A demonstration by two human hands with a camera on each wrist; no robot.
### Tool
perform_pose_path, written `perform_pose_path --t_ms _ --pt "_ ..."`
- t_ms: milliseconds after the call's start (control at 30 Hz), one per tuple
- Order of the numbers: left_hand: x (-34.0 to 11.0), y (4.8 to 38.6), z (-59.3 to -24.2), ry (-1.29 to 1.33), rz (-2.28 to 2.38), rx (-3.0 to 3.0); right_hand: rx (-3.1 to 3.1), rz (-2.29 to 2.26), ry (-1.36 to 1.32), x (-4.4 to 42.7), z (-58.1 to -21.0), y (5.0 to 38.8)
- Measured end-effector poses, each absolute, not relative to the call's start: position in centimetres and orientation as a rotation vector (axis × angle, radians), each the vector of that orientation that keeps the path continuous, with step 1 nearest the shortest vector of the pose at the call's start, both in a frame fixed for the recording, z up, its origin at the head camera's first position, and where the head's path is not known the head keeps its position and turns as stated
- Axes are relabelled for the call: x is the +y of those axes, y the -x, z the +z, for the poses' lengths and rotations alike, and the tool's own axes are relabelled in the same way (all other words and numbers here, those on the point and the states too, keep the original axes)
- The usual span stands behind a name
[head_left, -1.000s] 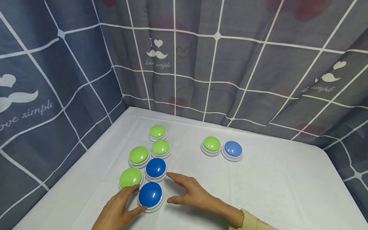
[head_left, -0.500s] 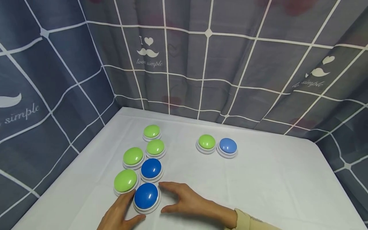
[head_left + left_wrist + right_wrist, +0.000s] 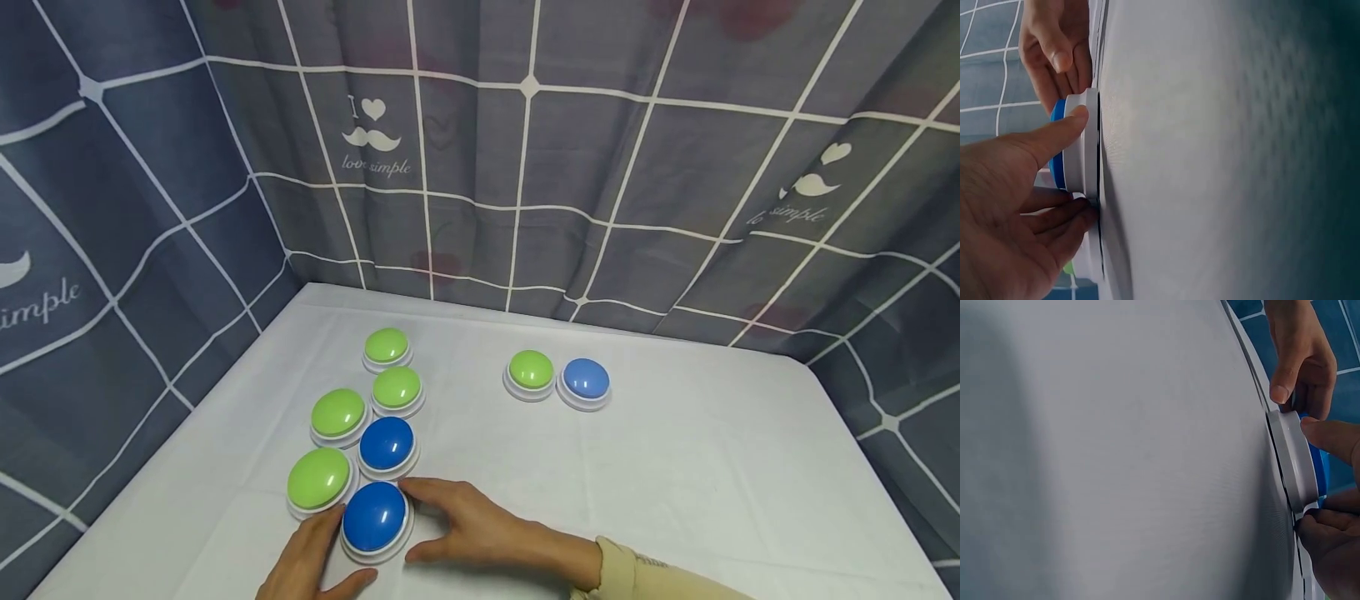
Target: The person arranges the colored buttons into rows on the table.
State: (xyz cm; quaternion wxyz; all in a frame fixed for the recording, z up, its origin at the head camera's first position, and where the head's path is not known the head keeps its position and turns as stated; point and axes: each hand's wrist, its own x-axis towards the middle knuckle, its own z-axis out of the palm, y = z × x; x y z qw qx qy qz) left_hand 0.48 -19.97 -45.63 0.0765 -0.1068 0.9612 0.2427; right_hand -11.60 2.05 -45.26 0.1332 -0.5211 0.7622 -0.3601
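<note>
In the head view, the nearest of the dome push buttons, a dark blue button [image 3: 375, 517] on a white round base, lies flat on the table between both hands. My left hand [image 3: 306, 557] is at its left, fingers beside the base and thumb spread below it, apart from the rim. My right hand [image 3: 480, 525] is at its right, with fingertips at the rim's upper right and thumb a small gap away. Both wrist views show the blue button [image 3: 1057, 147] edge-on, its white base [image 3: 1294, 462] down on the cloth, thumb and fingers spread around it.
A second dark blue button [image 3: 387, 443] and several green buttons [image 3: 318, 479] cluster just behind and left. Farther right, a green button [image 3: 531, 370] stands beside a lighter blue button [image 3: 586, 379]. Grey checked curtains [image 3: 465, 158] enclose the white-covered table [image 3: 675, 467].
The view has shifted, so the scene slides left. My left thumb has drawn away from the front blue button's rim, while my right hand has come closer to it. The buttons keep their arrangement.
</note>
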Motion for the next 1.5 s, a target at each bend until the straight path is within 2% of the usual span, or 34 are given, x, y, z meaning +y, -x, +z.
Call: perform_pose_path --t_ms 667,1067,1233,1500 --pt "-19.3 -0.1 -44.1 0.251 0.718 3.029 2.222 -1.043 1.492 1.1 -45.1 11.8" --pt "-18.5 1.2 -41.1 0.062 0.791 3.189 2.34 -1.183 1.389 2.4 -43.4 11.3" --pt "-17.9 3.0 -39.6 -0.09 0.832 3.26 2.309 -1.37 1.327 3.6 -42.6 12.1" --pt "-16.3 8.3 -38.3 -0.588 0.786 3.353 2.348 -1.608 1.218 6.6 -41.9 14.4"
